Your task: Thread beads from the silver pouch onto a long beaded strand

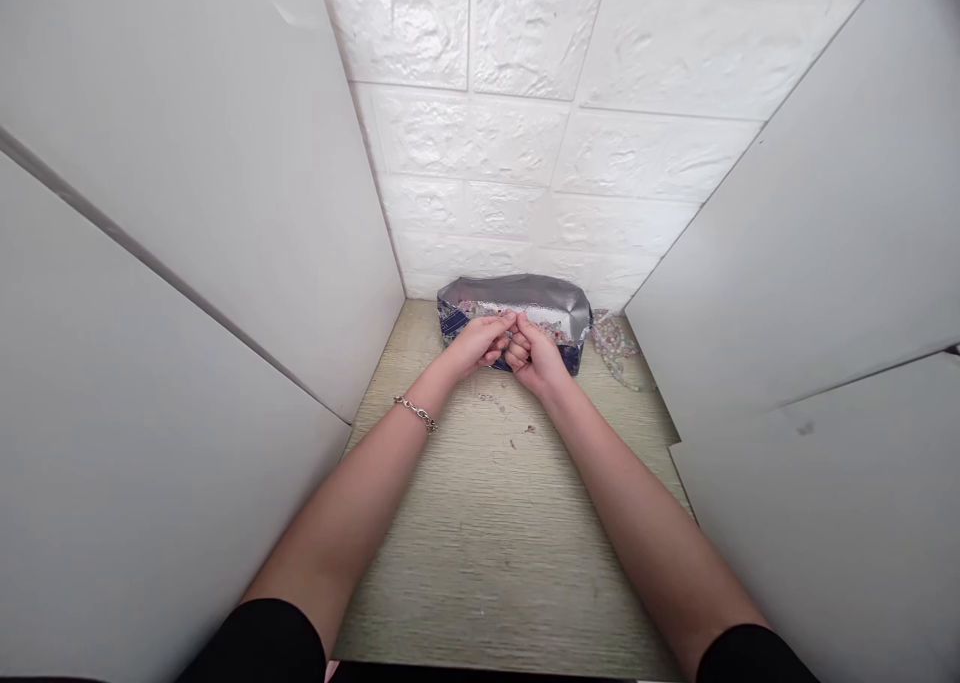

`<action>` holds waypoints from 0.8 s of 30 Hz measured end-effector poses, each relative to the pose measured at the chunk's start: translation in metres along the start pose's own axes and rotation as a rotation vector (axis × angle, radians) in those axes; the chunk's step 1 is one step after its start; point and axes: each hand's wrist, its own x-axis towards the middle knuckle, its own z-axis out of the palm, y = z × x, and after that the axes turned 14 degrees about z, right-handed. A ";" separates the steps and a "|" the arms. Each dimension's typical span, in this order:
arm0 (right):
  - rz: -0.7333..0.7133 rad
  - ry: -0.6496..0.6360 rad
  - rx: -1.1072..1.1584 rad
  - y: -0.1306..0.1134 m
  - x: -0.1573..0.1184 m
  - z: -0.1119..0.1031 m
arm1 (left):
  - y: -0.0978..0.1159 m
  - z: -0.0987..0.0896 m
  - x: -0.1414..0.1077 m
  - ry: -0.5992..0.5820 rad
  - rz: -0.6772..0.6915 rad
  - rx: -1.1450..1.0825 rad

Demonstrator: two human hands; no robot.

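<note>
My left hand [484, 343] and my right hand [534, 351] meet at their fingertips just in front of an opened bag [517, 285]. Both hands are closed in a pinch, and whatever lies between the fingers is too small to make out. The bag has a silvery lining and a dark blue outside. Small pink, red and clear beads [551, 329] lie inside it. My hands hide part of its front edge. A chain bracelet [416, 413] circles my left wrist.
Strings of pale beads [615, 343] lie right of the bag on the wooden tabletop [480, 543]. Small loose bits [529, 429] are scattered nearer me. White panels [225, 213] stand on both sides, and a white brick-patterned wall [510, 143] rises behind.
</note>
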 end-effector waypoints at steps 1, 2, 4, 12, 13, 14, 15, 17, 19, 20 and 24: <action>-0.005 0.001 -0.014 0.000 0.000 0.000 | 0.000 0.000 0.000 -0.008 -0.007 0.002; -0.014 0.003 -0.029 0.000 -0.001 0.001 | 0.000 0.000 0.000 -0.011 -0.010 0.002; -0.052 0.018 -0.066 0.001 -0.001 0.002 | 0.001 0.000 0.000 -0.008 -0.012 -0.006; -0.197 0.150 -0.187 0.009 0.000 0.008 | 0.004 0.001 0.000 0.005 -0.071 -0.056; -0.200 0.159 -0.182 0.010 0.000 0.008 | 0.004 0.001 0.000 -0.003 -0.063 -0.059; -0.197 0.161 -0.172 0.009 -0.001 0.009 | 0.004 0.001 -0.001 -0.011 -0.050 -0.061; -0.188 0.156 -0.157 0.009 -0.001 0.009 | 0.004 0.001 -0.001 -0.016 -0.035 -0.061; -0.152 0.135 -0.115 0.006 -0.002 0.008 | 0.003 0.001 -0.003 -0.019 -0.011 -0.050; -0.095 0.115 -0.057 0.002 -0.002 0.005 | 0.003 0.001 -0.003 -0.017 -0.005 -0.032; -0.061 0.107 -0.021 0.000 -0.002 0.003 | 0.002 0.001 -0.003 -0.013 -0.007 -0.025; 0.013 0.092 0.130 -0.005 0.002 -0.004 | 0.000 0.000 -0.002 0.004 0.009 -0.030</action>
